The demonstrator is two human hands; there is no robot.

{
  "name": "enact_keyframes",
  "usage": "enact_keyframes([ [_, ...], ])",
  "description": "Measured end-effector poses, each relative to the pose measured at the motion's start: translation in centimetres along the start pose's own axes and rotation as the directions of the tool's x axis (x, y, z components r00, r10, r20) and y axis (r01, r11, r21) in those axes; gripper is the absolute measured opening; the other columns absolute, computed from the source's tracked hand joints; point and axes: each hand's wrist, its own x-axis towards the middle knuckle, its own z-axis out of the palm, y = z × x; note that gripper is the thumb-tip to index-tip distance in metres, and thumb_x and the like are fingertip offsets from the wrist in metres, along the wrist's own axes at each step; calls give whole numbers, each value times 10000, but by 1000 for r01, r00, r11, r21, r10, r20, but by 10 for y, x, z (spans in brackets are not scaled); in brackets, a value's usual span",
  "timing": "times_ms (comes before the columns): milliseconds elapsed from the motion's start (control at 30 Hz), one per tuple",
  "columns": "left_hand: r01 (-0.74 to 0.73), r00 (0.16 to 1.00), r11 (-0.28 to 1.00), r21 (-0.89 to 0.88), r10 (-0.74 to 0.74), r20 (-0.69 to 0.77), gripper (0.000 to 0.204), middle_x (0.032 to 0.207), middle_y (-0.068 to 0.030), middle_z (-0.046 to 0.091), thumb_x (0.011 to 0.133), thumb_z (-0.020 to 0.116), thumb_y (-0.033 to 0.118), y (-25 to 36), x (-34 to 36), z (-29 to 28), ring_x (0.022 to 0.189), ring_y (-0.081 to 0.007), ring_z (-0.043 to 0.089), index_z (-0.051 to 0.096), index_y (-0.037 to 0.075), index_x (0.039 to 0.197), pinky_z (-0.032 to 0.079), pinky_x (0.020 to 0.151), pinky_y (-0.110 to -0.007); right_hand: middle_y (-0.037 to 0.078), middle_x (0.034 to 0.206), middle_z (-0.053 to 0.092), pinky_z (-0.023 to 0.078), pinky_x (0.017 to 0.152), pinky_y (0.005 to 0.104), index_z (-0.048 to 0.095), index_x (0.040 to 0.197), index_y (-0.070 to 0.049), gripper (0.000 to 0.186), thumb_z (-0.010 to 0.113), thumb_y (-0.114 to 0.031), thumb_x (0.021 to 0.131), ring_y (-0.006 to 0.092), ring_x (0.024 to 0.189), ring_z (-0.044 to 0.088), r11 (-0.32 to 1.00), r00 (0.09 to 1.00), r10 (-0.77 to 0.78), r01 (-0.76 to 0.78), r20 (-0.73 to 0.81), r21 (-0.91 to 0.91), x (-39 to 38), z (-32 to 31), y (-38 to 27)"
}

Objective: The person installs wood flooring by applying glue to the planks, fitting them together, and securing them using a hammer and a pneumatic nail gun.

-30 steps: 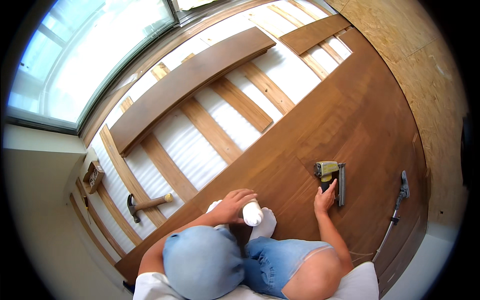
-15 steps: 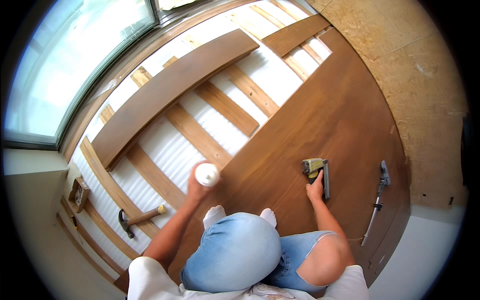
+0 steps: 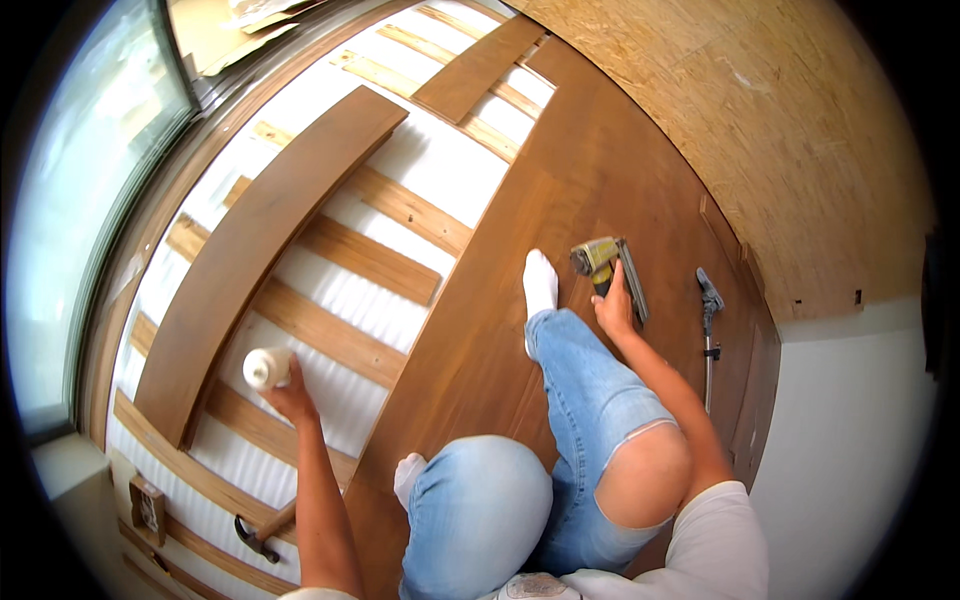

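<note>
My left hand [image 3: 291, 396] is closed around a white bottle [image 3: 266, 369], held over the wooden battens [image 3: 335, 335] and the white foam sheet between them. My right hand [image 3: 615, 308] grips the handle of a yellow-and-black nail gun [image 3: 600, 256], which is on or just above the laid brown floorboards [image 3: 500, 385]. To the left, brown planks [image 3: 255, 255] lie across the battens, with the bottle close to their near end. A claw hammer [image 3: 257, 540] lies by my left forearm, its handle partly hidden behind the arm.
At the near left is a small open box [image 3: 147, 509]. A pole with a grey head [image 3: 709, 292] lies on the floorboards to the right. A shorter plank [image 3: 478, 72] rests on battens at the far end. Chipboard [image 3: 730, 140] borders the right side, a glass door [image 3: 100, 200] the left.
My left hand has carried the bottle left, out over the battens. My right leg has stretched forward, and the view has shifted. The nail gun stays in my right hand.
</note>
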Motion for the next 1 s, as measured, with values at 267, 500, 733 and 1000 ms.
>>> enact_keyframes([
  [267, 40, 946, 944, 327, -141, 292, 227, 976, -135, 615, 1048, 578, 165, 18, -104, -1, 857, -233, 552, 643, -52, 1050, 498, 821, -374, 289, 1385, 574, 454, 1057, 511, 274, 1595, -46, 938, 767, 6, 799, 470, 1254, 564, 977, 964, -118, 155, -240, 144, 141, 50, -55],
  [500, -760, 572, 590, 274, 407, 712, 285, 1274, -212, 595, 1022, 569, 86, 116, 38, 207, 1164, -393, 569, 590, -23, 1284, 462, 996, -494, 298, 1215, 630, 492, 947, 530, 199, 1635, -87, 955, 731, -48, 843, 472, 1104, 604, 974, 992, 19, 9, -121, 226, 209, 60, -94],
  [733, -863, 499, 294, 412, 356, 790, 541, 1463, -222, 489, 1091, 405, 398, 63, 100, 304, 1335, -418, 454, 503, 15, 1460, 356, 1115, -546, 260, 1053, 653, 491, 884, 513, 305, 1556, 69, 888, 721, -30, 779, 409, 980, 623, 966, 970, -94, 143, -222, 215, 280, 71, -84],
  [1000, -888, 455, 248, 387, 355, 817, 561, 1498, -226, 462, 1061, 396, 375, 75, 89, 324, 1344, -403, 451, 487, 1, 1469, 356, 1118, -548, 262, 1046, 645, 481, 851, 508, 343, 1537, 84, 923, 720, 27, 696, 385, 958, 613, 990, 960, -112, 129, -255, 54, 385, 76, 11],
])
